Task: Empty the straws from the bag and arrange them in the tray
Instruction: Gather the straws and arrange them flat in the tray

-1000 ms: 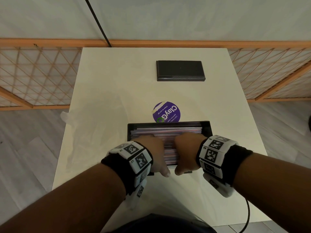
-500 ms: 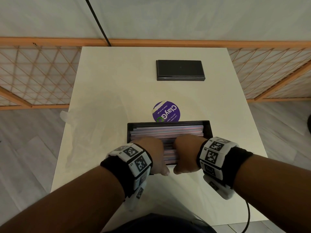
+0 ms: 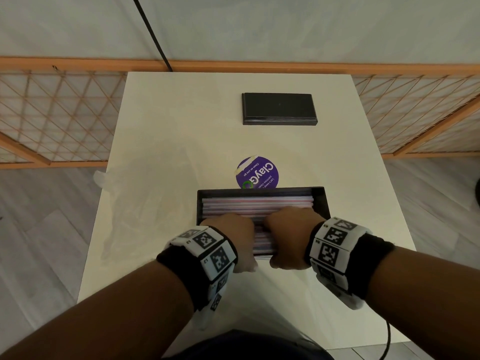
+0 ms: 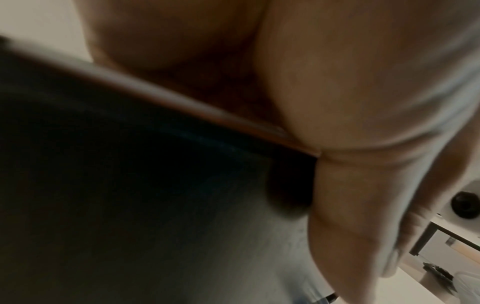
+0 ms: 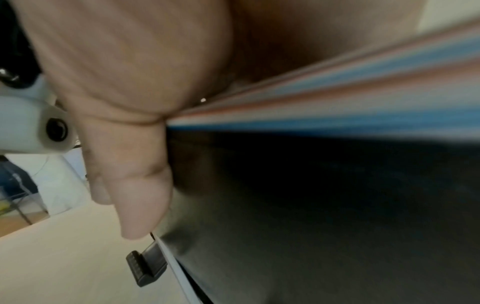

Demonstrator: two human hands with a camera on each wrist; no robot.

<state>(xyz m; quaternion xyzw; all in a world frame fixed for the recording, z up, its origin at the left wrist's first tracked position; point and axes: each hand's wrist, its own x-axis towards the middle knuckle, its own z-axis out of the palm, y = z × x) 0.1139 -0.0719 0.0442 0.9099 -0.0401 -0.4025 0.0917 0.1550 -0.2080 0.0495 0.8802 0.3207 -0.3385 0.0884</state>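
The straws [image 3: 257,203], pink, white and blue striped, lie side by side lengthwise in the black tray [image 3: 322,201], which sits on the near half of the cream table [image 3: 181,120], its far wall just touching a round purple sticker [image 3: 257,173]. Both hands rest on the near part of the tray, over the straws. The left hand [image 3: 235,240] lies on the left portion with its fingers bent down over the straws and its thumb hanging down the tray's near wall; in the left wrist view the thumb [image 4: 345,205] runs down the dark outer wall [image 4: 130,185] while the palm sits above the rim, so it grips the tray's edge and the straws beneath. The right hand [image 3: 291,235] mirrors it on the right portion; in the right wrist view its thumb [image 5: 137,185] presses down the black outer wall [image 5: 311,205], and the striped straws [image 5: 337,98] run just under the palm, so this hand also clasps the tray edge with the straws. The fingertips of both hands are hidden behind the knuckles. Left of the tray, a crumpled clear plastic bag [image 3: 135,203] lies flat on the table, its end hanging past the left edge. Well beyond the sticker, near the far end of the table, lies a flat black rectangular lid [image 3: 279,108]. Each wrist wears a black band with white marker blocks [image 3: 207,250].
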